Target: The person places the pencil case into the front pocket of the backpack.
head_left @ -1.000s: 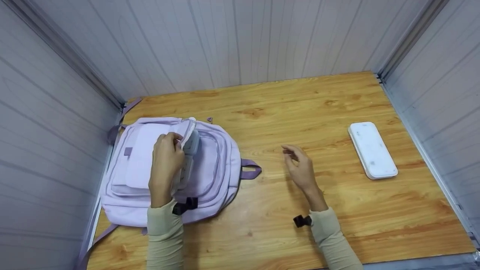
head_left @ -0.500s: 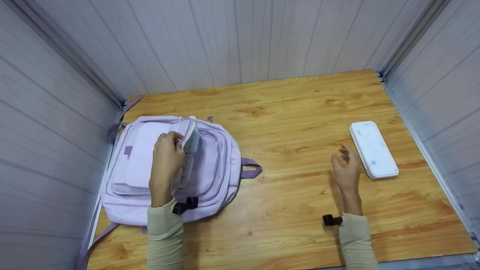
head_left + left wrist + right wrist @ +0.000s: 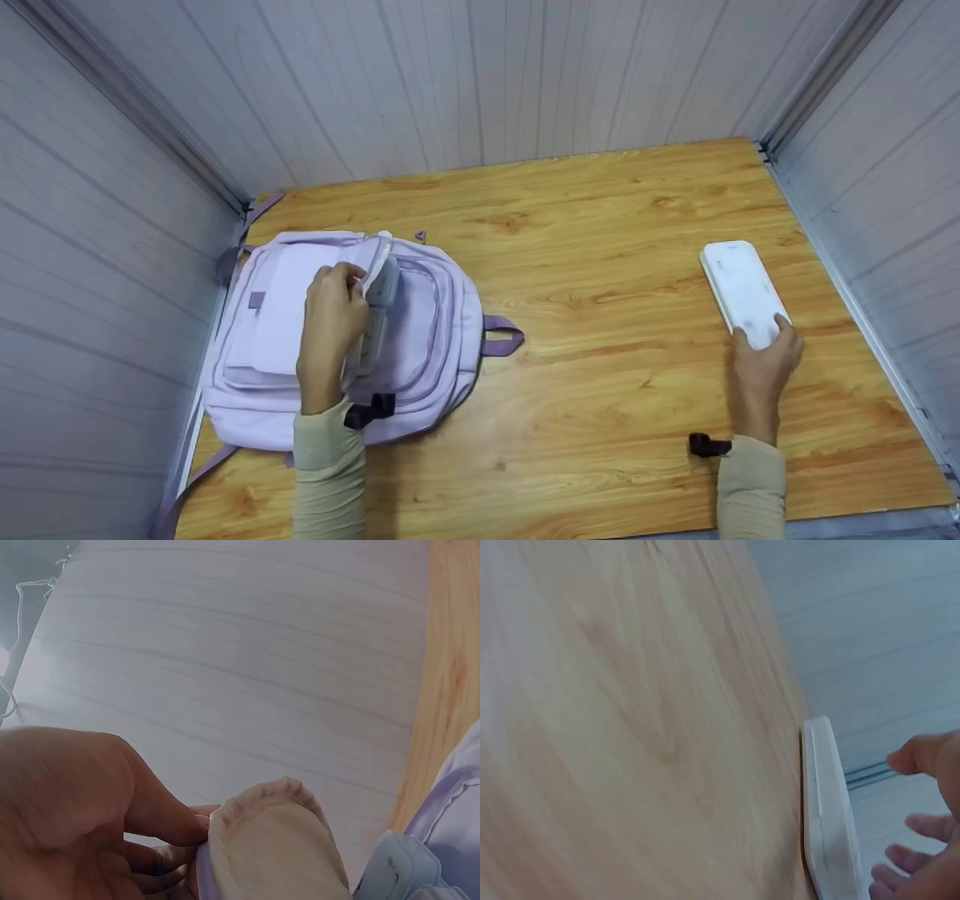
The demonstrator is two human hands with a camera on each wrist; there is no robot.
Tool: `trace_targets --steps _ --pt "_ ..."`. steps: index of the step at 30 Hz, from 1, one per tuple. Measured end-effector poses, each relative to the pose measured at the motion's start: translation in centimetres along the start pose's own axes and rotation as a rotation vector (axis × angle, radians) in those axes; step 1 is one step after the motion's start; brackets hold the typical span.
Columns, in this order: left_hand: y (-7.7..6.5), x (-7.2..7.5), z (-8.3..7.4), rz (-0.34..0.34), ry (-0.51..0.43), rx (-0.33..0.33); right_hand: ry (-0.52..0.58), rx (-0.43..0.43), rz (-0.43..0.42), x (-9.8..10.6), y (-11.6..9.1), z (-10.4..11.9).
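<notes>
A lilac backpack lies flat at the left of the table. My left hand pinches the edge of its front pocket between thumb and fingers, holding it raised. In the left wrist view, the pocket's pale lining shows beside the thumb. Pale blue boxes sit inside the pocket, partly hidden. On the right lies a white, long pencil case. My right hand is at its near end, thumb and fingers spread on either side. The right wrist view shows a gap between those fingers and the case.
The wooden table stands between pale panelled walls. A purple carry loop sticks out from the backpack toward the middle. Purple straps trail off its left side.
My right hand has moved rightward from mid-table to the near end of the pencil case. My left hand keeps its hold on the pocket edge. Backpack and case look unmoved.
</notes>
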State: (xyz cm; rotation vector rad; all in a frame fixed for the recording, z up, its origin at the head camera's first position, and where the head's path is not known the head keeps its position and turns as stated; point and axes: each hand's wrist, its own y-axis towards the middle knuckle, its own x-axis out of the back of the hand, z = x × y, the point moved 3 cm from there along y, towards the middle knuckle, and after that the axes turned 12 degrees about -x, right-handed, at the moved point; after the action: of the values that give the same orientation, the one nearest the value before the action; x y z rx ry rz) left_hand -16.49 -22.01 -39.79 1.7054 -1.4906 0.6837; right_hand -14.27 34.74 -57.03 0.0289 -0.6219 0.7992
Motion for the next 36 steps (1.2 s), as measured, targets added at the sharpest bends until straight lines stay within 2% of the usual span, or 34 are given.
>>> trace_targets --steps 3,6,10,15,21,26,33,36 --pt "0.0 0.0 0.0 -0.002 -0.001 -0.002 -0.084 -0.076 0.019 0.6 0.5 -0.7" --pt "0.0 0.0 0.0 -0.002 -0.003 -0.002 -0.143 -0.108 0.082 0.8 0.7 -1.3" --pt "0.1 0.1 0.0 -0.012 -0.004 -0.007 -0.152 -0.134 0.175 1.0 1.0 -1.6" --pt "0.1 0.2 0.0 -0.016 -0.003 -0.004 -0.200 -0.159 0.214 1.4 2.0 -1.6" --pt "-0.1 0.3 -0.1 -0.016 0.001 -0.008 -0.240 -0.149 0.210 1.3 2.6 -1.4" --pt "-0.2 0.3 -0.1 -0.027 0.003 -0.003 -0.219 -0.146 0.166 1.1 2.5 -1.5" --pt "-0.1 0.3 0.0 -0.024 0.003 0.001 -0.166 -0.170 0.190 1.3 1.9 -2.2" --pt "-0.1 0.4 0.0 -0.027 0.004 0.002 -0.144 -0.147 0.171 1.3 1.7 -2.0"
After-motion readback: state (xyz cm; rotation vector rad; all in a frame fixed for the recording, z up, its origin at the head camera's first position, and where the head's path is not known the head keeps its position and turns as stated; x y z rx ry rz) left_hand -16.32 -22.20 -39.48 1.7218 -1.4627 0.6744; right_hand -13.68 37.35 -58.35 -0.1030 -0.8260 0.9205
